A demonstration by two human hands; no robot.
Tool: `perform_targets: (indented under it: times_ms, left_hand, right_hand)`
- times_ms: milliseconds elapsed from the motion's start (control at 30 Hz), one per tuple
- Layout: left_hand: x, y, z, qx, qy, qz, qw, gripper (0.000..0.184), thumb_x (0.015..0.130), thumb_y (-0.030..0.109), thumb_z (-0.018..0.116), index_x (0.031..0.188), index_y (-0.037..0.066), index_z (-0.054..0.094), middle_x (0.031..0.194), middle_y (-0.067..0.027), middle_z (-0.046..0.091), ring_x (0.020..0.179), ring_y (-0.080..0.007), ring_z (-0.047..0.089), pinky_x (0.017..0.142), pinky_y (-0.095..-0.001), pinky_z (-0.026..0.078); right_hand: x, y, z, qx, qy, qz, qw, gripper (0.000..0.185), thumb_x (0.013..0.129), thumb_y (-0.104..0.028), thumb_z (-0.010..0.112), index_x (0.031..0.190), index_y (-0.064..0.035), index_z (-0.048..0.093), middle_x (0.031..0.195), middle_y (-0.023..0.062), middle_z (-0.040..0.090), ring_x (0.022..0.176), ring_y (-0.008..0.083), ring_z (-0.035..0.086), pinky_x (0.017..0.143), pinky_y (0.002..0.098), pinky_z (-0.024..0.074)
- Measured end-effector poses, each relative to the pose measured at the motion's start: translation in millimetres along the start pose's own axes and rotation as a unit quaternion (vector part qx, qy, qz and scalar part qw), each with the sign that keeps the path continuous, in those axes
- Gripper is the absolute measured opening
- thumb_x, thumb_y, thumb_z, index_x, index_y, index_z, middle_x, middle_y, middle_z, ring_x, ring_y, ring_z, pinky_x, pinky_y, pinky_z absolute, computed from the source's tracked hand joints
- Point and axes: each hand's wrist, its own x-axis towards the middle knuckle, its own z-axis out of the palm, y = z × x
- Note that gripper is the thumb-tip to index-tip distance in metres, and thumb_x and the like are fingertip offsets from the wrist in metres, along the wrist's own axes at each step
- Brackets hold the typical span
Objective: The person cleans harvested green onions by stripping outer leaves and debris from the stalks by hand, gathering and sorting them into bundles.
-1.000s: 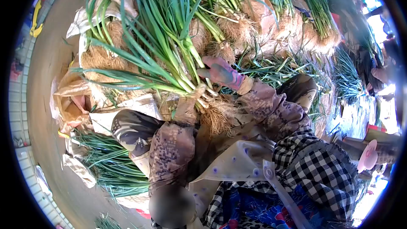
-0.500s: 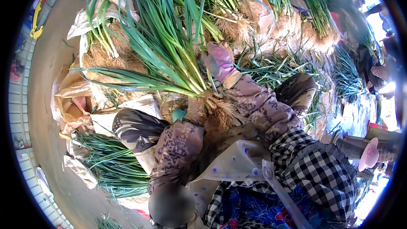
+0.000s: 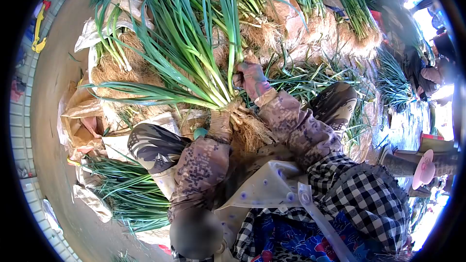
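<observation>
Between camouflage-clad knees [image 3: 153, 145], clasped long, green-leaved stalks [image 3: 199, 58] in left grip [image 3: 221, 122] and pinched one in right grip [image 3: 253, 81], perhaps risking tearing through hard tugging.

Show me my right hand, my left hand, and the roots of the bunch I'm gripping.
Right hand [image 3: 254, 81]: head view, on the back of the hand.
Left hand [image 3: 221, 122]: head view, on the back of the hand.
Roots [image 3: 251, 135]: head view, mid-tangle, below the stalks [image 3: 213, 78].
</observation>
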Motion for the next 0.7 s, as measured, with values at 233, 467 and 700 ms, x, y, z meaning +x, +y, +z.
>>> perform_targets:
  times_ms: [233,467,700]
  left_hand:
    - [26,-12,-21,0.016,0.002,-0.083,0.996,0.037,0.081,0.021,0.057,0.096,-0.012,0.051,0.077,-0.0225,0.061,0.048,-0.0232,0.058,0.033,-0.0275,0.046]
    - [6,1,-13,-0.196,-0.035,-0.014,0.980,0.029,0.076,0.013,0.060,0.100,-0.002,0.053,0.090,-0.0154,0.060,0.064,-0.0222,0.060,0.050,-0.0304,0.053]
    - [-7,63,-19,-0.332,-0.158,-0.026,0.929,0.024,0.072,0.009,0.059,0.092,0.002,0.049,0.075,-0.0080,0.052,0.061,-0.0173,0.049,0.060,-0.0317,0.050]
  right_hand:
    - [-42,-32,-3,-0.016,-0.065,-0.031,0.997,0.020,0.086,-0.016,0.053,0.092,0.0026,0.054,0.069,0.0022,0.052,0.049,0.0062,0.044,0.038,0.0180,0.0344]
    - [-58,-158,-113,0.119,-0.068,-0.220,0.966,0.025,0.085,-0.022,0.056,0.102,-0.0045,0.053,0.074,-0.0026,0.057,0.058,0.0061,0.053,0.052,0.0177,0.0452]
    - [-114,-272,-380,0.070,0.029,-0.400,0.913,0.014,0.087,-0.015,0.051,0.091,-0.0016,0.054,0.078,0.0093,0.059,0.057,0.0155,0.054,0.050,0.0218,0.0464]
